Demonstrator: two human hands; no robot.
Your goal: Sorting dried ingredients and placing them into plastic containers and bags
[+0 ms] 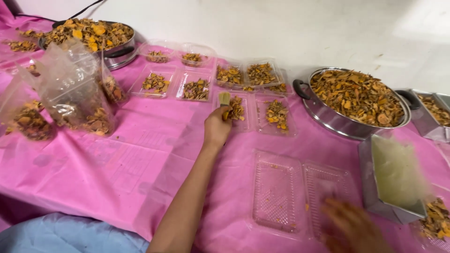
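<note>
Beside 2 heaped steel pans [347, 122], filled clear trays [276, 119] ring the hands.

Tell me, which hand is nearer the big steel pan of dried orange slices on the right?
Right. The right hand, blurred, sits below the pan by an empty clear tray. The left hand is farther left, holding a small brush.

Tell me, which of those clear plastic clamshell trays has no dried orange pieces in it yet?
The open clamshell tray nearest the person, beside the blurred right hand. Its halves are nearly bare, whereas every tray farther back holds a small heap.
</note>
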